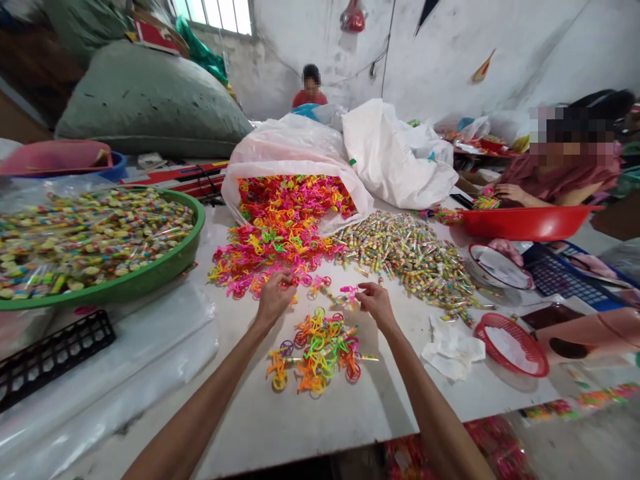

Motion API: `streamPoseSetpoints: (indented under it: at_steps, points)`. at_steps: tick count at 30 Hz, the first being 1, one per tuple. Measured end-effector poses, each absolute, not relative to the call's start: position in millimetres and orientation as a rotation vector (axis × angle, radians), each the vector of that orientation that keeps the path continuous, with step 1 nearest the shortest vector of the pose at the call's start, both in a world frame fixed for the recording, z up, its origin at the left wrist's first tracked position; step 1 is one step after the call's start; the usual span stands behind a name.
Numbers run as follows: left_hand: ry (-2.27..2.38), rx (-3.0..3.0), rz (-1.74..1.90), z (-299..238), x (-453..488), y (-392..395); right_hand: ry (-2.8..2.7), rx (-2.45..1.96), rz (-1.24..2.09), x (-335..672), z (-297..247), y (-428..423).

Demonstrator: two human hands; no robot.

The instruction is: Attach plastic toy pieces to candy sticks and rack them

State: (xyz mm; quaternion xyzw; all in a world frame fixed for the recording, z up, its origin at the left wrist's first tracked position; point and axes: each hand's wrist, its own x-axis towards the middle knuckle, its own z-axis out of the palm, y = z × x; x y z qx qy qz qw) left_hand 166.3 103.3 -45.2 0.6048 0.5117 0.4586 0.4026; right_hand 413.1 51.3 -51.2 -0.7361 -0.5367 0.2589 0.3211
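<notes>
My left hand [275, 297] is at the front edge of a heap of small bright plastic toys [280, 247] with wheel-like rings, mostly pink and orange. Its fingers are curled together round a small reddish toy piece, partly hidden by them. Between thumb and finger, my right hand [376, 305] pinches a small pink plastic toy [349, 291]. Nearer me on the white table [345, 427] lies a smaller pile of mixed-colour toys [323, 350], with wrapped candy rolls among them. Beyond my right hand spreads a heap of wrapped candy rolls [405, 253].
A large green basin [197, 230] of wrapped candies stands left, above clear plastic sheets [165, 347]. An open white sack [295, 143] spills toys at the back. On the right are a red basket [537, 363], crumpled paper [453, 347] and a person [560, 173] behind a red basin [530, 223].
</notes>
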Motion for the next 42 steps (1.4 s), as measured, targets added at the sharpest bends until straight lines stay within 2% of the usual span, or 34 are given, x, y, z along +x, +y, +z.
streamPoseSetpoints:
  at_steps: [6,10,13,19,24,26,29,31,36,42]
  points:
    - [1.153,1.022,1.202,-29,157,94,-1.479,-2.076,0.619,430,-43,38]
    - [1.056,0.788,1.149,-22,147,79,-1.488,-2.209,0.404,443,-33,67]
    - [1.061,0.662,1.116,-22,141,66,-1.481,-2.254,0.365,450,-33,95]
    - [1.088,0.648,0.987,-26,132,41,-1.397,-2.232,0.471,437,-39,108]
    - [1.051,0.557,0.994,-23,135,20,-1.273,-2.057,0.631,409,-19,65]
    - [1.023,0.552,1.007,-21,138,11,-1.21,-1.857,0.832,389,-10,39]
    - [1.05,0.636,1.027,-18,138,1,-0.964,-1.449,1.254,362,-2,2]
    - [1.096,0.682,1.027,-20,133,-2,-0.815,-1.325,1.396,351,0,-16]
    - [1.429,1.174,0.924,-30,107,11,-0.699,-1.303,1.395,345,-1,-37]
    - [1.975,1.84,0.848,-25,68,38,-0.806,-1.442,1.278,352,-5,-55]
